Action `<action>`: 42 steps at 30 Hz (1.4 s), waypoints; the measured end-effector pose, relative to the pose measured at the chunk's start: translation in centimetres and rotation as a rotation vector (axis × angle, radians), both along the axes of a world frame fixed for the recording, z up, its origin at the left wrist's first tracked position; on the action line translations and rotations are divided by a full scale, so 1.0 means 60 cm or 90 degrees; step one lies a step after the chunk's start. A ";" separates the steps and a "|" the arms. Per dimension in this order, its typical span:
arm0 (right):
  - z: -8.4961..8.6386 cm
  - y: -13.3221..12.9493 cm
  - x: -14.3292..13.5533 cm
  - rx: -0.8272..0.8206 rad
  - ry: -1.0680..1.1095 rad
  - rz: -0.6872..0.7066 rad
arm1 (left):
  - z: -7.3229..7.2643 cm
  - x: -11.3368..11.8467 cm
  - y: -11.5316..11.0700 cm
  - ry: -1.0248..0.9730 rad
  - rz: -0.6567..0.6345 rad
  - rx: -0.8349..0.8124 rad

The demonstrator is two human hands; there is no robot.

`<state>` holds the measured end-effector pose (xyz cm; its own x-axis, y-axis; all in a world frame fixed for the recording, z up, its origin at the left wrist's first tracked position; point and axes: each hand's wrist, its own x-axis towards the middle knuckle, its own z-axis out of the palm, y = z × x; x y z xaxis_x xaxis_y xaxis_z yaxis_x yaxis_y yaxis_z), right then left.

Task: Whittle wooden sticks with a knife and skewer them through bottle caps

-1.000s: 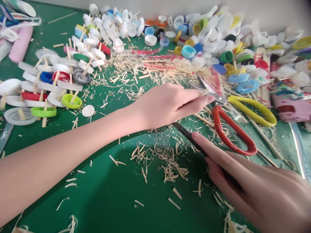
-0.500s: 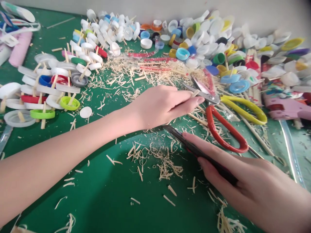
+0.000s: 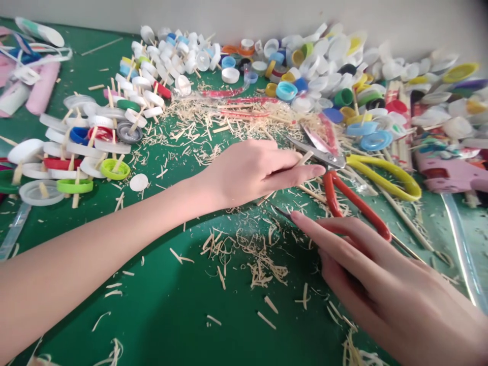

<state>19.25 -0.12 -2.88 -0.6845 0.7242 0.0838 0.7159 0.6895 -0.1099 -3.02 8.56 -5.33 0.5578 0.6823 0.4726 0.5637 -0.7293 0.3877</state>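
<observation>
Fingers closed, my left hand (image 3: 253, 170) pinches a thin wooden stick (image 3: 306, 157). One end pokes out past the fingertips, and the rest runs under the palm. My right hand (image 3: 377, 274) is wrapped round a dark craft knife (image 3: 281, 210), mostly covered by the fingers. Its narrow tip points up and left, close below my left hand; whether it touches the stick I cannot tell. Just beyond my fingertips lie scissors (image 3: 335, 161) with one yellow and one red handle, and my right hand overlaps the red one. Wood shavings (image 3: 263, 254) are scattered beneath both hands.
Bottle caps threaded on wooden sticks (image 3: 99, 122) stand in groups at the left. A heap of loose caps (image 3: 324, 56) lines the wall. At the right are a pink glue gun (image 3: 453, 173) and a clear glue stick (image 3: 461, 254). A white disc (image 3: 139, 182) lies left of my forearm.
My right hand has turned so its back faces up more, hiding most of the knife. The knife tip has shifted slightly right. My left hand keeps hold of the stick.
</observation>
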 end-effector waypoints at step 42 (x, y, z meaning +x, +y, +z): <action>0.014 0.012 -0.026 0.064 -0.060 0.040 | -0.007 0.001 0.002 -0.019 -0.043 0.047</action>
<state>17.68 0.59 -2.07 -0.7363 0.6711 0.0869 0.6751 0.7372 0.0265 -2.98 8.67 -5.72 0.5867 0.6062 0.5368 0.5013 -0.7926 0.3471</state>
